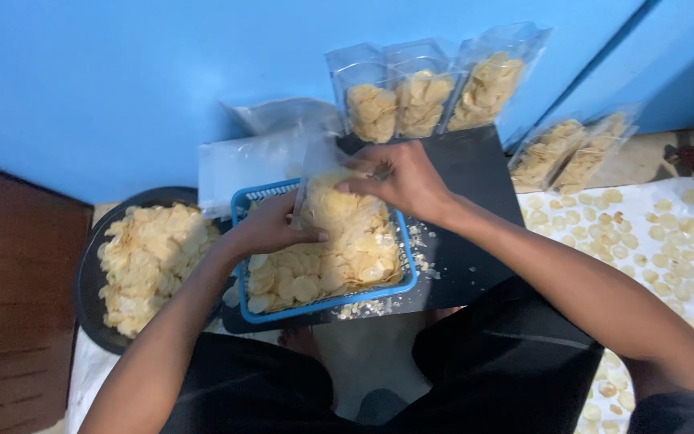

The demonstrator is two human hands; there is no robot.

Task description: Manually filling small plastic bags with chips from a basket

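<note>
Clear thin plastic pouch (339, 210) part-filled with pale round chips, over blue plastic basket (405, 283); left hand (271, 227) fingers closed on side, right hand (399, 178) pinching mouth; light, slippery, contents brittle – hold film edges

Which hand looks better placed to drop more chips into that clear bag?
Probably the right hand: it is at the mouth of the clear bag, while the left hand steadies the bag's side over the blue basket.

Basket (244, 210) of chips on board (475, 173); bowl (90, 265) left; filled bags (423, 96) behind, against wall (122, 80)
</note>
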